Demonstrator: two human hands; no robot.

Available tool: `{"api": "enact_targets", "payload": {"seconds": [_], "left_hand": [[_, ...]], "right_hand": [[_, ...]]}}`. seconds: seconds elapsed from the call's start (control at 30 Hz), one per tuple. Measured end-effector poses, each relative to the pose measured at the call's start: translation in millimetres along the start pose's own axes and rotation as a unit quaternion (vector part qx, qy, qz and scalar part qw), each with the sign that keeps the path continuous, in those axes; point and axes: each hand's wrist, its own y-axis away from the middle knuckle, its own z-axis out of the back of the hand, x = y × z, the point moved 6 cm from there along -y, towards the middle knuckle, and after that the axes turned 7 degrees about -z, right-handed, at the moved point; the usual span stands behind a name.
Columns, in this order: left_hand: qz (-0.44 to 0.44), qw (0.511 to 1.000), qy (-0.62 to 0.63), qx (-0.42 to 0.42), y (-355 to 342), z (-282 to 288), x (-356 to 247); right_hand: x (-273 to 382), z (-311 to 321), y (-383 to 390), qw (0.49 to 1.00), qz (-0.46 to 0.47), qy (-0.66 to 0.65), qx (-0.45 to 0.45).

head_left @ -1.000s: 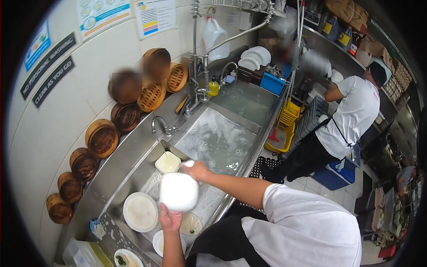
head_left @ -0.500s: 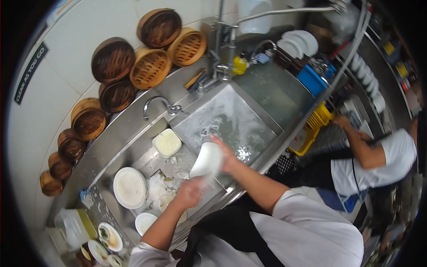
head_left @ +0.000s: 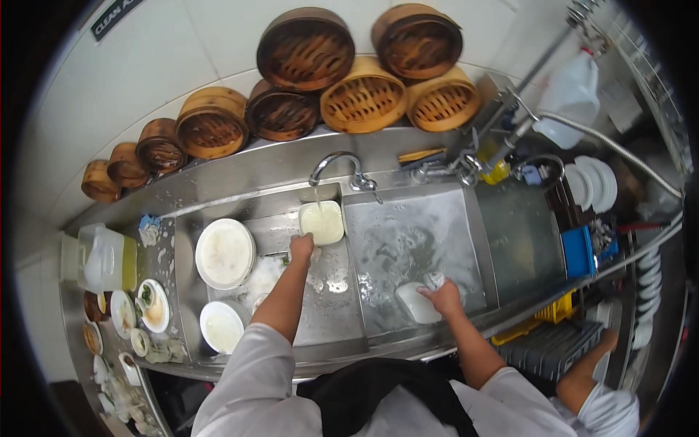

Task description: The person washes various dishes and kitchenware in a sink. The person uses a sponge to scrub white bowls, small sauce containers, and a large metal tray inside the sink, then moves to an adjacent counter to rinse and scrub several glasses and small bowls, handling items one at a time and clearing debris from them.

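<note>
Water from the curved tap [head_left: 339,167] runs into a square white container [head_left: 321,223] in the left sink basin. My left hand [head_left: 302,247] is closed at the container's near-left corner. Over the soapy water of the middle basin [head_left: 477,240], my right hand [head_left: 443,297] grips a white dish [head_left: 420,306], tilted and partly in the water. A pale crumpled thing [head_left: 435,280], perhaps a scrubber, shows by its fingers. White plates [head_left: 226,255] are stacked to the left of my left hand, with a white bowl [head_left: 223,328] nearer me.
Bamboo steamers [head_left: 364,95] line the back ledge. Dirty dishes [head_left: 153,306] and a clear tub [head_left: 105,258] stand at left. A third basin of cloudy water [head_left: 520,233] and a blue basket [head_left: 577,251] are at right, near another person's arm [head_left: 586,368].
My hands have moved apart. The right one has carried the white dish down into the middle basin; the left has gone to the square container. The view has turned, and water now runs from the tap.
</note>
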Motion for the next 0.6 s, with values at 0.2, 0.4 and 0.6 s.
{"api": "enact_targets", "payload": {"seconds": [0.2, 0.4, 0.6], "left_hand": [[0.136, 0.967, -0.218, -0.004, -7, -62, -50], [0.203, 0.96, 0.064, 0.181, -18, -53, -36], [0.34, 0.8, 0.337, 0.361, 7, -15, 10]], "right_hand": [[-28, 8, 1, 0.996, -0.036, -0.078, 0.014], [-19, -15, 20, 0.983, -0.076, -0.149, 0.074], [-2, -36, 38, 0.894, -0.177, -0.376, 0.166]]}}
